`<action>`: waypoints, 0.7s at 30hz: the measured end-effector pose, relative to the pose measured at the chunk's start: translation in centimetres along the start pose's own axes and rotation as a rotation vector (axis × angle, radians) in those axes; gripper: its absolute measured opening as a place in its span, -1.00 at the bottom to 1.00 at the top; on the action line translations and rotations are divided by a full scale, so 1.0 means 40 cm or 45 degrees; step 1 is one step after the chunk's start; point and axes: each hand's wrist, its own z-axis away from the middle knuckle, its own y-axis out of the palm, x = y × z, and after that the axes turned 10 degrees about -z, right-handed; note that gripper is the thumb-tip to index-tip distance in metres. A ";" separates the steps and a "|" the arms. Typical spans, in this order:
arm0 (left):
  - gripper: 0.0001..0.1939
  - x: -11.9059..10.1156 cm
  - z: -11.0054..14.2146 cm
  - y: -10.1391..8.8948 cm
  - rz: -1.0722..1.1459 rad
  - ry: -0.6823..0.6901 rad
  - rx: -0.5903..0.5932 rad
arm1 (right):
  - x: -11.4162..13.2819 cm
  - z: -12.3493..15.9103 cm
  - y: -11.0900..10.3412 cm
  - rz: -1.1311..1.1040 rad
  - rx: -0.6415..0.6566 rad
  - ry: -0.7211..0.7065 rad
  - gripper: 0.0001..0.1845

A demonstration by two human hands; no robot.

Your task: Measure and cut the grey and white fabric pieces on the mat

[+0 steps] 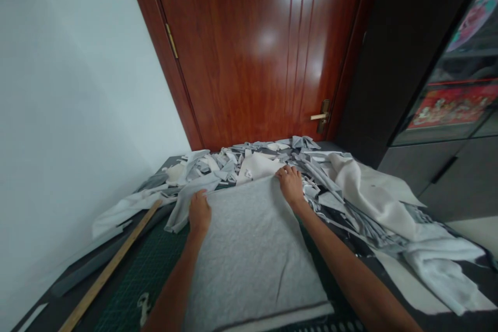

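I have the light grey cloth (249, 249) spread nearly flat, a rough rectangle running from the centre of the frame down to the lower edge — matte, faintly mottled, one short slanting crease low, right of middle.

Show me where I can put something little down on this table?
The green mat has a bare patch between the wooden stick and the left arm, though a small scrap lies there. A thin strip shows between the grey cloth and the right arm. It's crowded with scraps by the door and cloths on the right.
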 end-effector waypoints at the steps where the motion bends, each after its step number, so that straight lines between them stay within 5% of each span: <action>1: -0.62 0.017 -0.002 -0.002 0.025 0.000 -0.057 | 0.015 -0.004 0.001 -0.027 -0.006 -0.028 -0.70; 7: -0.57 0.090 0.045 -0.034 0.000 0.029 -0.056 | 0.127 0.060 0.012 -0.252 0.138 -0.287 -0.55; 11: -0.65 0.102 0.199 -0.130 0.089 0.368 -0.021 | 0.150 0.232 -0.039 -0.497 0.482 -0.624 -0.77; 17: -0.57 0.170 0.528 -0.264 0.231 0.751 0.280 | 0.039 0.504 -0.204 -0.746 0.966 -0.618 -0.35; 19: -0.44 0.217 0.593 -0.265 0.222 0.849 0.299 | -0.005 0.550 -0.238 -0.687 1.002 -0.577 -0.45; 21: -0.52 0.259 0.624 -0.254 0.214 0.847 0.266 | -0.036 0.574 -0.255 -0.620 0.969 -0.490 -0.68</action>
